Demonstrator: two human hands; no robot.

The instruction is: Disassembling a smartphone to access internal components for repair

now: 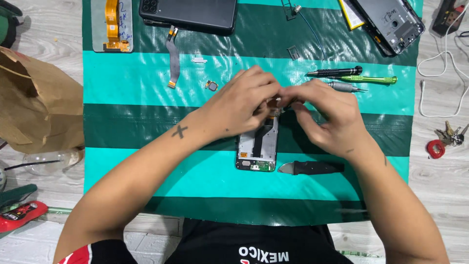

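Near the mat's (146, 127) middle, both hands, left hand (242, 105) and right hand (327, 115), pinch closed together over the top end of the opened phone (257, 146), whose long axis runs toward the person; what they grip is hidden.

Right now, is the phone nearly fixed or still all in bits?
Still in bits. Done: the back cover is off and a ribbon cable lies loose. In hand: both hands, left and right, work at the open phone. Left: putting everything back.

Both hands, left hand (239, 105) and right hand (325, 115), pinch over an opened phone (257, 146).
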